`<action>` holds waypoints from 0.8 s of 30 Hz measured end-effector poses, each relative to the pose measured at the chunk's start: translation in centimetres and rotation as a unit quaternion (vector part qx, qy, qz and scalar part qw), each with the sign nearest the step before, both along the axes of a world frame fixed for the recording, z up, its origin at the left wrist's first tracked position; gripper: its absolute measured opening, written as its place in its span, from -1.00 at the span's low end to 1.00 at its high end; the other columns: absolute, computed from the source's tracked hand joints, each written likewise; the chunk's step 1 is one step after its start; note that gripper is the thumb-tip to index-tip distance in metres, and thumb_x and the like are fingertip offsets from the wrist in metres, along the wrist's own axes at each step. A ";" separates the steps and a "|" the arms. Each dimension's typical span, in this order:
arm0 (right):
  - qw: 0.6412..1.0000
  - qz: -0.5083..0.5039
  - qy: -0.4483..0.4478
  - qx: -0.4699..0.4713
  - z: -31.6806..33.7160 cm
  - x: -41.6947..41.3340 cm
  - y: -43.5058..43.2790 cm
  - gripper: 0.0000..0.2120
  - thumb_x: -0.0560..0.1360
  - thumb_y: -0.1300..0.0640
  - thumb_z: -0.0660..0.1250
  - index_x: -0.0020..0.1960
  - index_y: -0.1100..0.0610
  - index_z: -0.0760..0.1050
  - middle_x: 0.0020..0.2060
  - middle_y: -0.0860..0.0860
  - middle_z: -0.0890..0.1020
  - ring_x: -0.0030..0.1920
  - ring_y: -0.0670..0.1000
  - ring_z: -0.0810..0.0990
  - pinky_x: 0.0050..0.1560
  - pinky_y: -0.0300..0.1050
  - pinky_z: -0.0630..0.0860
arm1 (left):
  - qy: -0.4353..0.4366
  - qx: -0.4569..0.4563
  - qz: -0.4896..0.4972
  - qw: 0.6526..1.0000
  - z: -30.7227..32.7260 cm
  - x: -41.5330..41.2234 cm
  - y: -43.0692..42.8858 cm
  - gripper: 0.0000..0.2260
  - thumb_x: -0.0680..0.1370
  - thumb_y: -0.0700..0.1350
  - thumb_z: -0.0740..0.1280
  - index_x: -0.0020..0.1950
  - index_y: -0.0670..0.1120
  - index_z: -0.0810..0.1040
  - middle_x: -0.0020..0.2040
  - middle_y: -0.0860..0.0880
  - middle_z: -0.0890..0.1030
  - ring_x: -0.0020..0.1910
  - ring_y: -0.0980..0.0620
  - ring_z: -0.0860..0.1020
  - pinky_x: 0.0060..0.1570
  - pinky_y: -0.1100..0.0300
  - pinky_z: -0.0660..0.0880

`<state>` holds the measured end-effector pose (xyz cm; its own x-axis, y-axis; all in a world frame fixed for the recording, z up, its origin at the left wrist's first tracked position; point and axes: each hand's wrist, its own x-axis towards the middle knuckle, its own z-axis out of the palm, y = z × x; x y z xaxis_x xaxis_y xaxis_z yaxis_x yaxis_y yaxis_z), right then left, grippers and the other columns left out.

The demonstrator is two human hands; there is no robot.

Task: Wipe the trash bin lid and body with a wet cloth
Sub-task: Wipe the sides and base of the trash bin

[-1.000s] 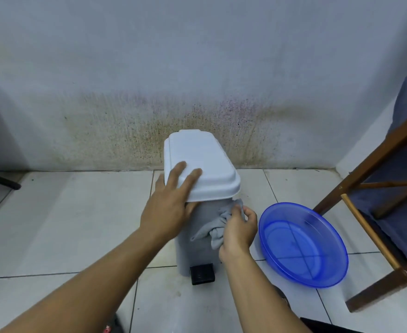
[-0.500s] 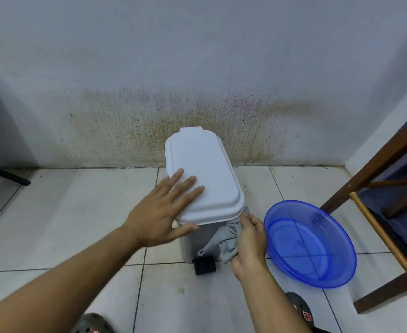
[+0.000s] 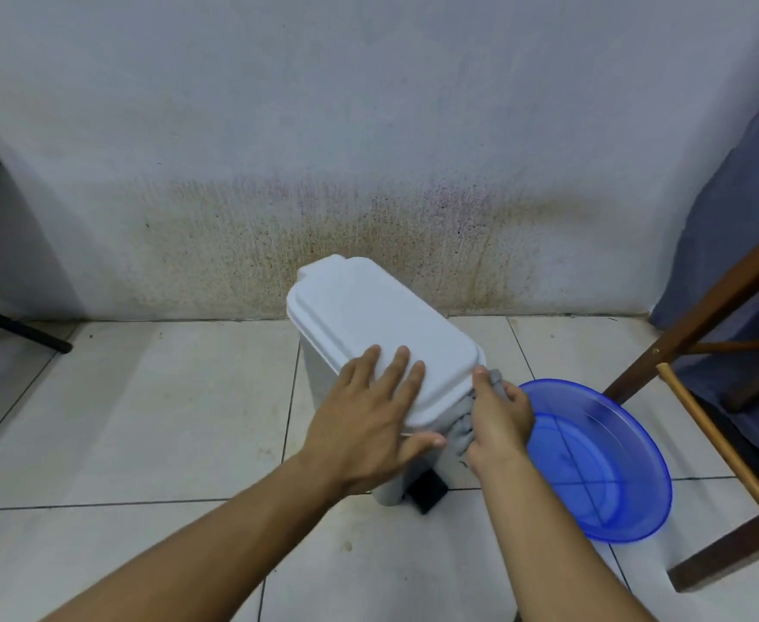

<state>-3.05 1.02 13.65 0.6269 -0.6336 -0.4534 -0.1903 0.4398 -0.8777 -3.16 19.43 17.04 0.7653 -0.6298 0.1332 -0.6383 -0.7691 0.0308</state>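
Observation:
A small white pedal bin stands on the tiled floor near the stained wall. Its white lid (image 3: pixel 368 321) is down, its pale body (image 3: pixel 319 374) shows at the left, and a black pedal (image 3: pixel 425 489) sticks out at the bottom front. My left hand (image 3: pixel 368 419) lies flat on the lid's near end, fingers spread, thumb under the rim. My right hand (image 3: pixel 499 419) grips a bunched grey cloth (image 3: pixel 460 430) against the bin's right front corner just under the lid. Most of the body is hidden by my hands.
A blue plastic basin (image 3: pixel 611 469) sits on the floor right beside the bin. A wooden chair frame (image 3: pixel 700 392) with dark blue fabric stands at the far right. A black bar (image 3: pixel 19 327) crosses the floor at the left. The stained wall is close behind the bin.
The bin has turned, its front corner swinging right toward the basin. My right hand moved the cloth up and right to the corner under the lid. My left hand stayed on the lid.

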 end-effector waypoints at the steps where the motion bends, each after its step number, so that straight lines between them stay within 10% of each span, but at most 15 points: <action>1: 1.000 -0.013 0.006 -0.024 0.4 0.3 -0.9 -0.62 0.34 -0.21 0.49 -0.04 -0.03 0.43 -0.21 0.00 0.56 -0.39 0.02 0.45 -0.46 -0.18 0.42 | 0.010 -0.006 -0.037 0.999 0.4 0.2 -0.1 -0.22 0.63 0.45 -0.07 0.70 -0.02 0.20 0.67 -0.14 0.24 0.62 -0.26 0.23 0.57 -0.16 0.18; 5: 0.989 -0.057 0.023 -0.137 1.6 -0.5 -3.8 -0.71 0.37 -0.11 0.51 -0.01 -0.05 0.50 -0.06 0.07 0.68 -0.18 0.14 0.64 -0.17 0.08 0.62 | 0.033 -0.028 -0.116 0.992 0.7 3.4 3.1 -0.31 0.65 0.38 0.02 0.72 0.09 0.07 0.71 -0.05 0.11 0.69 -0.09 0.07 0.66 -0.04 -0.04; 9: 0.990 0.003 0.008 -0.142 1.9 -2.8 -4.0 -0.85 0.48 0.01 0.46 -0.03 -0.06 0.50 -0.19 0.04 0.64 -0.37 0.05 0.51 -0.42 -0.13 0.45 | 0.024 0.029 0.018 0.999 0.4 7.2 8.8 -0.24 0.55 0.54 -0.09 0.69 0.26 -0.10 0.72 0.05 -0.08 0.70 -0.09 -0.13 0.64 -0.12 -0.18; 19: 0.986 -0.064 -0.004 -0.157 1.0 -1.5 -2.7 -0.80 0.45 -0.11 0.43 0.00 -0.12 0.48 -0.08 0.04 0.68 -0.27 0.07 0.58 -0.26 0.01 0.55 | 0.013 -0.037 0.196 0.980 -0.5 3.6 3.9 -0.30 0.59 0.47 -0.13 0.69 0.23 0.09 0.72 0.03 0.10 0.67 -0.20 0.03 0.52 -0.27 0.15; 24: 0.994 0.041 -0.001 -0.104 2.3 -1.5 -4.4 -0.66 0.45 -0.17 0.48 0.08 -0.03 0.47 -0.22 0.04 0.63 -0.47 0.01 0.44 -0.49 -0.18 0.39 | 0.063 -0.300 0.350 0.885 1.3 4.7 6.4 -0.38 0.63 0.37 0.12 0.64 0.15 0.28 0.60 -0.08 0.35 0.50 -0.27 0.28 0.43 -0.20 0.24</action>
